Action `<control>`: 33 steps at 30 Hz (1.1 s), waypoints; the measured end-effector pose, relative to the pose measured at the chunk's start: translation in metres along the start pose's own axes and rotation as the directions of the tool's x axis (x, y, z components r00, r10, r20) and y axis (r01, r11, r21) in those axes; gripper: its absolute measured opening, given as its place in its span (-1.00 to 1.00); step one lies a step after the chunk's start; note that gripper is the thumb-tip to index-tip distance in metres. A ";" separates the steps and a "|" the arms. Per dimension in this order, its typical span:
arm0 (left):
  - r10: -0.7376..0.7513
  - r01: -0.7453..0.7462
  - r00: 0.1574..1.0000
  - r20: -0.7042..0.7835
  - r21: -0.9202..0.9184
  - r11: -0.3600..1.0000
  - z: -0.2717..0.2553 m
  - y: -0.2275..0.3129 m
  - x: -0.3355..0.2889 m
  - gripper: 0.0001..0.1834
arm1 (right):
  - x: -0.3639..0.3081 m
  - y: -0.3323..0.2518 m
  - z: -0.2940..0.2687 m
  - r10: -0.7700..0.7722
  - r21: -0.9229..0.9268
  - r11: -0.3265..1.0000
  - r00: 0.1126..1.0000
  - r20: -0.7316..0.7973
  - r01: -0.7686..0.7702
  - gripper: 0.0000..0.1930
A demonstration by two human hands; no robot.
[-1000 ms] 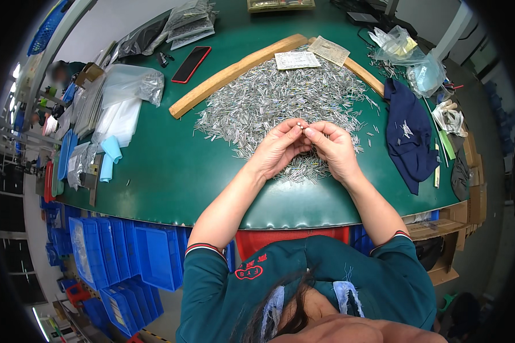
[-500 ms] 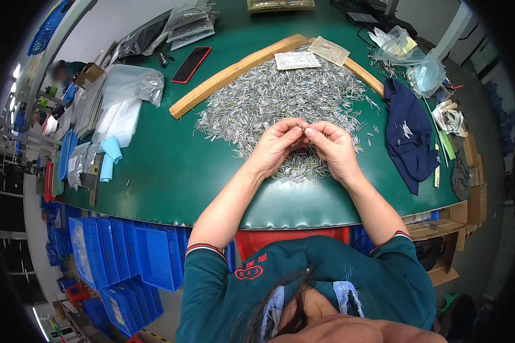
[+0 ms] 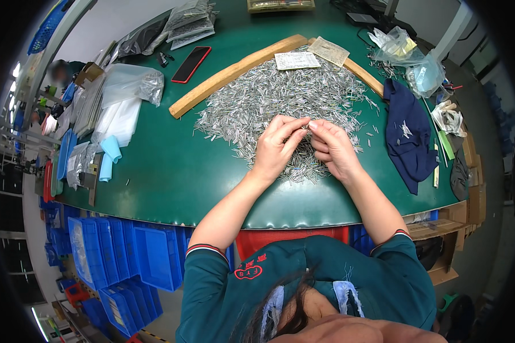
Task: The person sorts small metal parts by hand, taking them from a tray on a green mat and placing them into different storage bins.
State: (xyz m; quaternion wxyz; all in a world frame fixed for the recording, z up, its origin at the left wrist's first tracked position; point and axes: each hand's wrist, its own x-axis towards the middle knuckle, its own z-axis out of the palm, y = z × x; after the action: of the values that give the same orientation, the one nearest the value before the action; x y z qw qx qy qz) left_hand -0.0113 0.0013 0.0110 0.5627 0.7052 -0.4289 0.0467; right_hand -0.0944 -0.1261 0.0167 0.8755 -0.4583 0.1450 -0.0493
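Over the near part of a wide heap of small silvery metal pins (image 3: 252,94), my two hands meet fingertip to fingertip. The thumb and index finger of my left hand (image 3: 276,150) are pinched together, and so are those of my right hand (image 3: 339,151). Something tiny sits between the tips, too small and too covered to name. My right hand's other fingers curl inward above the pins. Both forearms come in from the near edge of the green table (image 3: 160,171).
Wooden bars (image 3: 234,74) fence the heap's far side, with paper labels (image 3: 297,60) on it. A red-edged phone (image 3: 191,64) and plastic bags (image 3: 129,86) lie left. At right is a dark blue cloth (image 3: 406,154) with a few pins; blue bins (image 3: 157,257) stand below left.
My left hand has turned, its fingers reaching straighter to the right. The meeting point of the fingertips has shifted slightly right, and my right hand has tilted with its lower fingers curled more visibly.
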 end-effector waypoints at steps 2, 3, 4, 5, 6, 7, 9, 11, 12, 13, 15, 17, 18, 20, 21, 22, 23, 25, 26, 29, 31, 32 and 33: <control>-0.006 0.006 1.000 -0.002 -0.019 1.000 0.000 0.000 0.000 -0.76 | 0.003 -0.001 -0.004 0.076 0.131 0.988 0.995 0.069 -0.084 -0.86; -0.003 0.004 1.000 0.013 -0.040 0.999 0.000 0.000 0.000 -0.76 | 0.005 0.000 -0.007 0.185 0.254 0.945 0.977 0.108 -0.207 -0.86; 0.000 0.002 1.000 0.028 -0.061 0.998 0.000 -0.001 0.000 -0.76 | 0.006 0.001 -0.009 0.284 0.367 0.872 0.945 0.161 -0.325 -0.86; 0.000 0.002 1.000 0.029 -0.063 0.998 0.000 -0.001 0.000 -0.76 | 0.007 0.000 -0.012 0.284 0.367 0.872 0.946 0.159 -0.324 -0.86; 0.014 -0.009 0.998 0.055 -0.099 0.995 0.000 -0.001 0.001 -0.77 | 0.007 0.000 -0.014 0.285 0.426 0.826 0.925 0.252 -0.370 -0.85; 0.030 -0.018 0.996 0.082 -0.136 0.991 0.000 -0.002 0.001 -0.78 | 0.007 0.000 -0.015 0.276 0.476 0.773 0.898 0.342 -0.419 -0.84; 0.038 -0.022 0.996 0.087 -0.176 0.984 0.000 -0.002 0.001 -0.78 | 0.005 -0.003 -0.013 0.248 0.434 0.821 0.916 0.315 -0.371 -0.84; 0.046 -0.025 0.995 0.090 -0.213 0.977 -0.002 -0.002 0.000 -0.78 | 0.002 -0.006 -0.009 0.218 0.389 0.863 0.931 0.292 -0.324 -0.85; 0.031 -0.008 0.995 0.098 -0.231 0.973 -0.002 -0.002 0.000 -0.78 | 0.001 -0.007 -0.008 0.216 0.364 0.879 0.939 0.268 -0.307 -0.82; 0.016 0.010 0.994 0.105 -0.249 0.969 -0.003 -0.001 0.000 -0.79 | 0.000 -0.007 -0.007 0.215 0.338 0.895 0.946 0.245 -0.290 -0.79; 0.029 -0.003 0.993 0.115 -0.219 0.976 -0.002 -0.001 0.001 -0.79 | 0.000 -0.006 -0.005 0.223 0.342 0.894 0.950 0.220 -0.289 -0.76; 0.040 -0.016 0.991 0.124 -0.188 0.982 -0.001 -0.003 0.001 -0.80 | 0.001 -0.005 -0.005 0.232 0.345 0.893 0.953 0.197 -0.289 -0.72; 0.001 0.032 0.992 0.127 -0.260 0.965 0.000 -0.007 0.001 -0.80 | 0.002 -0.004 -0.005 0.227 0.355 0.890 0.954 0.197 -0.285 -0.70; -0.038 0.080 0.991 0.131 -0.331 0.940 0.001 -0.010 0.001 -0.80 | 0.003 -0.004 -0.004 0.222 0.365 0.887 0.955 0.198 -0.282 -0.68; -0.248 0.327 0.944 0.218 -0.528 0.784 -0.001 -0.006 0.001 -0.79 | 0.003 -0.004 -0.003 0.228 0.366 0.888 0.958 0.172 -0.277 -0.70; -0.413 0.530 0.843 0.345 -0.663 0.528 -0.002 -0.005 0.001 -0.78 | 0.003 -0.004 -0.002 0.235 0.367 0.889 0.961 0.145 -0.273 -0.71; -0.398 0.556 0.826 0.398 -0.690 0.464 -0.004 -0.008 0.003 -0.76 | 0.003 -0.004 -0.003 0.235 0.367 0.889 0.961 0.145 -0.273 -0.71; -0.395 0.576 0.809 0.436 -0.721 0.384 -0.006 -0.007 0.004 -0.77 | 0.003 -0.003 -0.004 0.236 0.330 0.904 0.961 0.141 -0.270 -0.73; -0.387 0.595 0.791 0.474 -0.746 0.300 -0.007 -0.006 0.005 -0.77 | 0.003 -0.003 -0.004 0.236 0.330 0.904 0.961 0.142 -0.271 -0.73; -0.369 0.598 0.776 0.512 -0.782 0.173 -0.006 -0.014 0.003 -0.78 | 0.000 -0.003 -0.002 0.218 0.306 0.919 0.967 0.131 -0.249 -0.74; -0.363 0.598 0.770 0.525 -0.792 0.123 -0.007 -0.015 0.003 -0.78 | 0.000 -0.003 -0.003 0.210 0.299 0.923 0.968 0.139 -0.243 -0.75; -0.356 0.596 0.764 0.538 -0.799 0.073 -0.007 -0.015 0.003 -0.79 | -0.001 -0.003 -0.003 0.212 0.299 0.922 0.967 0.139 -0.245 -0.75; -0.357 0.596 0.764 0.538 -0.799 0.072 -0.007 -0.017 0.003 -0.79 | -0.001 -0.004 -0.001 0.211 0.286 0.927 0.968 0.134 -0.242 -0.75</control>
State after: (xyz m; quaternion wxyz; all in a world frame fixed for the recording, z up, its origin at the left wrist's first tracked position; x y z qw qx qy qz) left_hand 0.0047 0.0053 0.0027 0.8011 0.3213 -0.1638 -0.4777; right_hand -0.0953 -0.1295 0.0196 0.9409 -0.3019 0.1434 0.0538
